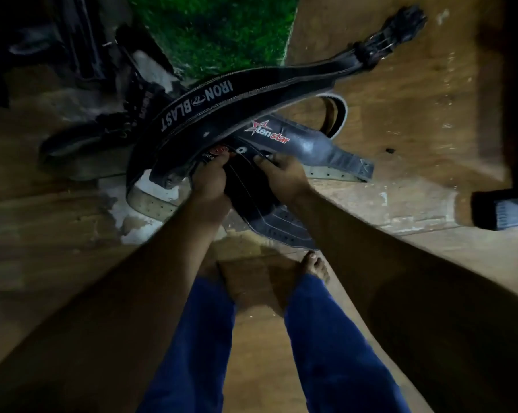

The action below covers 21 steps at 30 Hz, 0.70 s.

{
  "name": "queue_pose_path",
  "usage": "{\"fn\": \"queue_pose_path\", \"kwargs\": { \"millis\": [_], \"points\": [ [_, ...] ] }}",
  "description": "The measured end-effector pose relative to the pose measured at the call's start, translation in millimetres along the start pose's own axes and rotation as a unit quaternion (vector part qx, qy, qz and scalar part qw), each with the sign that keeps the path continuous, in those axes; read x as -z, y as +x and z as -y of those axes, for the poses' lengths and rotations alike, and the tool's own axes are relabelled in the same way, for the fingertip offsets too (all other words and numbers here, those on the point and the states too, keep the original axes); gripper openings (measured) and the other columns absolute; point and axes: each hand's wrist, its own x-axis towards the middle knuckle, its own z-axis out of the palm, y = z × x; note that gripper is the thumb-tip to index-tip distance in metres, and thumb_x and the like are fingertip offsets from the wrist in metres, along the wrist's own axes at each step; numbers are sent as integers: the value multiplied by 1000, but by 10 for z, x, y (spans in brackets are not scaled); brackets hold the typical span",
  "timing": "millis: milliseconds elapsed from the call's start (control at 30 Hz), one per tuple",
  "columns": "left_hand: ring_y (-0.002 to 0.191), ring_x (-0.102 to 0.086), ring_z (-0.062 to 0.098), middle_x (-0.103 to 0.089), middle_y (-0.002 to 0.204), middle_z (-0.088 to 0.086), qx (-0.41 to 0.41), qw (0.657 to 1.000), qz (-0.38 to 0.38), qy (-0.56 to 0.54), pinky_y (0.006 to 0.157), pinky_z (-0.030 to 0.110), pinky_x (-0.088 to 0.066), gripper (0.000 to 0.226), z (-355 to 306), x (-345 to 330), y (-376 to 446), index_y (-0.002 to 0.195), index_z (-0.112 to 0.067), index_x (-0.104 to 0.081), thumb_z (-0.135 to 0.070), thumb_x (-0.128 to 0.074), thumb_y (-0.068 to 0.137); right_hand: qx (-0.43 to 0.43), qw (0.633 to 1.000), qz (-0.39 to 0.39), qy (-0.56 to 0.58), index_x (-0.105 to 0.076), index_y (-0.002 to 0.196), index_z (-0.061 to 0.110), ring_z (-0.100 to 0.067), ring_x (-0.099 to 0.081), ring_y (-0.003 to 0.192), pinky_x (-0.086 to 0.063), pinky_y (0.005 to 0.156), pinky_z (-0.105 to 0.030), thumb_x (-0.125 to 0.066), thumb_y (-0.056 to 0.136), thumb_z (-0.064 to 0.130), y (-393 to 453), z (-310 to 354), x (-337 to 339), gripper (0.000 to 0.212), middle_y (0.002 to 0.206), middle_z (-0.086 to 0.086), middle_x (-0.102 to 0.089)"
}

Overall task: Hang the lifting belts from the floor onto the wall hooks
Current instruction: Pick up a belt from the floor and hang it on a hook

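Several lifting belts lie heaped on the wooden floor (400, 120) in front of me. A black belt lettered IRON BLAST (216, 105) arches over the heap, its buckle end (391, 34) at the upper right. Under it lies a grey-blue belt marked tenstar (299, 141). My left hand (210, 180) and my right hand (281, 174) both grip the edge of a dark stitched belt (251, 192) low in the heap. Another black belt (102, 135) lies to the left. No wall hooks are in view.
A green mat (216, 28) lies beyond the heap. More dark gear (58, 40) sits at the upper left. A dark object (502, 210) rests at the right edge. My bare feet (311, 269) and blue trouser legs stand just behind the belts.
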Motion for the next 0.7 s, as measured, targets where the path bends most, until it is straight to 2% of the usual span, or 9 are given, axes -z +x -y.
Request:
{"fn": "queue_pose_path", "kwargs": {
  "millis": [67, 167, 233, 300, 367, 467, 567, 633, 700],
  "points": [
    [80, -77, 29, -78, 102, 17, -4, 1000, -7, 24, 64, 37, -61, 32, -223, -20, -275, 111, -8, -72, -34, -63, 95, -15, 999, 21, 37, -73, 85, 17, -31, -76, 86, -63, 82, -45, -68, 94, 39, -205, 290, 95, 24, 96, -14, -77],
    [74, -75, 26, -78, 90, 13, -7, 999, -5, 33, 64, 33, -60, 23, -560, -68, -743, 106, -8, -71, -27, -60, 98, -37, 995, 43, 79, -76, 103, 6, -21, -74, 80, -61, 68, -22, -70, 95, 32, -476, 713, 199, 28, 101, -8, -76],
    [83, -73, 29, -75, 105, 17, -21, 999, 7, 33, 77, 38, -60, 22, -732, -88, -1043, 107, -7, -71, -24, -61, 97, -54, 992, 54, 98, -73, 113, 0, -25, -74, 88, -58, 72, -28, -69, 95, 30, -638, 982, 217, 35, 106, -11, -76],
    [95, -73, 35, -74, 114, 19, -38, 998, 18, 40, 91, 50, -59, 26, -873, -38, -1334, 108, -5, -73, -24, -67, 90, -59, 990, 62, 114, -69, 119, 0, -24, -70, 83, -56, 65, -27, -68, 96, 24, -830, 1221, 235, 34, 110, -14, -74],
    [103, -72, 37, -73, 115, 20, -45, 997, 23, 54, 94, 54, -57, 35, -965, 19, -1601, 115, -3, -72, -22, -71, 86, -65, 989, 68, 115, -66, 122, 0, -25, -69, 83, -56, 60, -28, -67, 97, 22, -1035, 1432, 262, 33, 113, -17, -73],
    [110, -69, 39, -70, 121, 21, -63, 995, 56, 50, 85, 45, -59, 39, -1112, 106, -2054, 127, -3, -66, -21, -66, 93, -64, 986, 107, 112, -68, 113, -2, -32, -72, 86, -63, 74, -40, -61, 101, 24, -1403, 1732, 313, 29, 102, -18, -74],
    [107, -70, 37, -71, 121, 20, -48, 996, 50, 62, 89, 47, -57, 38, -1281, 179, -2459, 125, -7, -67, -28, -66, 92, -51, 987, 103, 114, -72, 111, -1, -37, -74, 98, -60, 91, -51, -67, 95, 32, -1814, 1922, 373, 37, 106, -18, -77],
    [97, -73, 36, -75, 111, 17, -28, 996, 34, 81, 84, 46, -59, 36, -1405, 140, -2789, 116, -10, -71, -34, -69, 89, -36, 980, 111, 160, -70, 103, -3, -40, -73, 92, -60, 79, -47, -69, 94, 28, -2104, 2012, 461, 32, 102, -19, -75],
    [90, -75, 36, -78, 101, 16, -23, 994, 25, 106, 82, 48, -60, 35, -1623, 85, -3136, 110, -10, -74, -38, -70, 88, -1, 970, 109, 215, -62, 78, 6, -34, -65, 74, -54, 65, -35, -69, 95, 20, -2379, 2135, 590, 23, 82, -18, -66]
  ]
}}
